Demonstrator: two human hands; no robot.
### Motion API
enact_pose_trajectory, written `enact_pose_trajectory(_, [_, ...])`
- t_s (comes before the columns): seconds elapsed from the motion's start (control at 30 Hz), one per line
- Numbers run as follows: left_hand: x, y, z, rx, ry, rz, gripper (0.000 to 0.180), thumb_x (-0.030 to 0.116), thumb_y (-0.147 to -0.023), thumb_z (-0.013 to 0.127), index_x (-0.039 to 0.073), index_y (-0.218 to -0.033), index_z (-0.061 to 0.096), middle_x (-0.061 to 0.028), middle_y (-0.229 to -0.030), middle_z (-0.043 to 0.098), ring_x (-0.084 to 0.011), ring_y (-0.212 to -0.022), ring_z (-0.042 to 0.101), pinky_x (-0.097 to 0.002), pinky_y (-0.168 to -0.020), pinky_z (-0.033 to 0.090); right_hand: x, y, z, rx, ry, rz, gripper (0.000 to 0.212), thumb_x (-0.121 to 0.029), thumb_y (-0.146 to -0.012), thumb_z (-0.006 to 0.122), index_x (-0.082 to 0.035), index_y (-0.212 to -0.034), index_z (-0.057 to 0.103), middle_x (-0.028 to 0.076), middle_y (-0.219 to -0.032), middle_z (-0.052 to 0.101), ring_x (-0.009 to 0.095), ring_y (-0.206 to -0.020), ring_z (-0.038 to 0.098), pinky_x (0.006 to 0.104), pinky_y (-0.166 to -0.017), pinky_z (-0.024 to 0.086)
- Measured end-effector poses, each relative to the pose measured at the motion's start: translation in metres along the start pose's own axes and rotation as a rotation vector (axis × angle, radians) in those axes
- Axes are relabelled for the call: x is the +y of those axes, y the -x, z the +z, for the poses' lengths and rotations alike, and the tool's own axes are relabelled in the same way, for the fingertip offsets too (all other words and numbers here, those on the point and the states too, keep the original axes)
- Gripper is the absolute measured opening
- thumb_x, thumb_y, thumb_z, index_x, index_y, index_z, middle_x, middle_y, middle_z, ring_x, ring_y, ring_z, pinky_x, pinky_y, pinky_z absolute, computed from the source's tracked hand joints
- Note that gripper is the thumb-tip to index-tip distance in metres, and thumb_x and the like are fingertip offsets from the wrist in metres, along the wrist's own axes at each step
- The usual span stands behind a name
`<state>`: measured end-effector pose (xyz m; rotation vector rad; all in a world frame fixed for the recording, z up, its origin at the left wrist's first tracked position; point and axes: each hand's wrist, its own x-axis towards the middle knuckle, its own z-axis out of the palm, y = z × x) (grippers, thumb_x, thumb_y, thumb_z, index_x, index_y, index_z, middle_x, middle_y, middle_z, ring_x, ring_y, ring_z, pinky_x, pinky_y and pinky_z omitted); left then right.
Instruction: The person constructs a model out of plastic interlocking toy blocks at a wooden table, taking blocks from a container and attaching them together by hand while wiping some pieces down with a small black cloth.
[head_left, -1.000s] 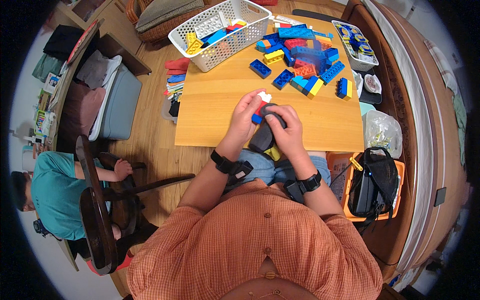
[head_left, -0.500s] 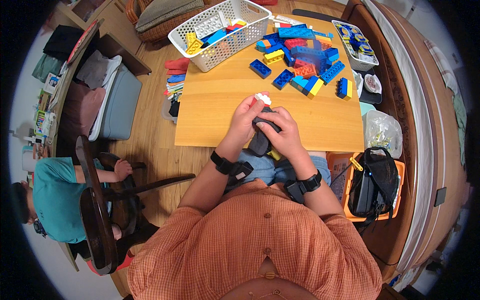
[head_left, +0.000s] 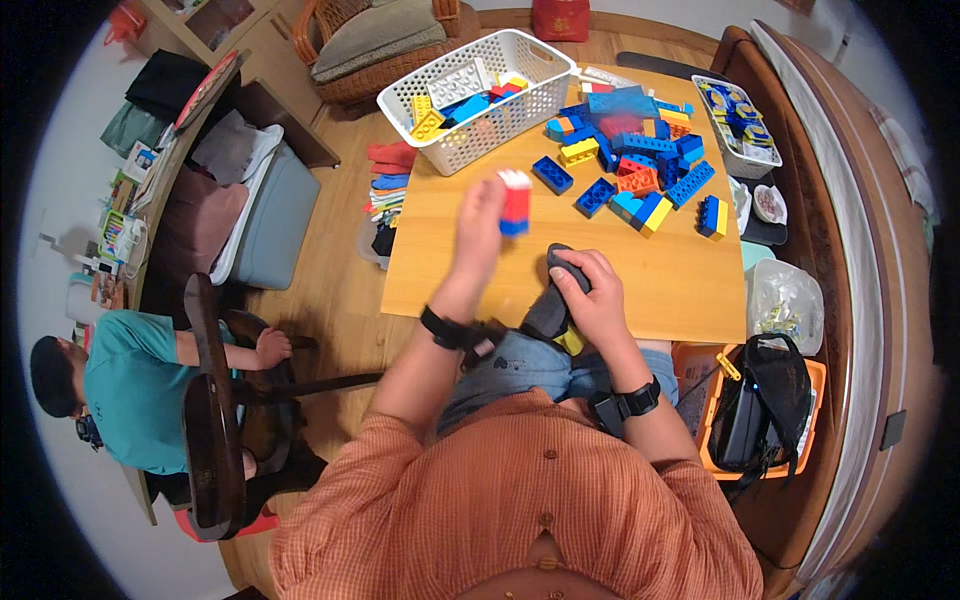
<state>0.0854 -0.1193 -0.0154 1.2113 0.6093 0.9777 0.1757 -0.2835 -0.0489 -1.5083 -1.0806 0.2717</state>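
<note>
Lifting a small red-white-blue brick stack (head_left: 515,202) off the wooden table (head_left: 660,290), the left hand (head_left: 482,222) is pinching it toward twelve o'clock, near the white basket (head_left: 470,92). Right hand (head_left: 592,290) is clasping a dark grey piece (head_left: 556,290) at the table edge, steadying it against the lap.

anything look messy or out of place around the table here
Mostly the floor: a heap of coloured items lies against the wooden table's left edge. Loose bricks are scattered beside the white basket. The left hand holds a small brick stack.
</note>
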Motion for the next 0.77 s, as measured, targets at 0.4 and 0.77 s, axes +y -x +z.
enact_pose_trajectory(0.4, [0.038, -0.092, -0.013, -0.064, -0.744, 0.567, 0.036, 0.015, -0.09, 0.07, 0.005, -0.124, 0.062, -0.0096, -0.126, 0.061, -0.018, -0.114, 0.058, -0.0317, -0.095, 0.047, -0.002, -0.003, -0.003, -0.005, -0.067, 0.013, 0.023, -0.015, -0.087, 0.072, -0.004, -0.107, 0.07, 0.012, -0.098, 0.066, 0.028, -0.091, 0.066, 0.0348, -0.08, 0.053])
enact_pose_trajectory(0.77, [-0.036, -0.072, 0.017, -0.617, -1.398, 0.136, 0.065, 0.018, -0.081, 0.073, 0.012, -0.141, 0.05, -0.0208, -0.147, 0.043, -0.0388, -0.14, 0.037, -0.0535, -0.116, 0.027, -0.001, -0.001, -0.005, 0.005, -0.098, 0.025, 0.023, -0.014, -0.087, 0.072, -0.004, -0.108, 0.07, 0.012, -0.097, 0.066, 0.027, -0.09, 0.065, 0.0348, -0.08, 0.052])
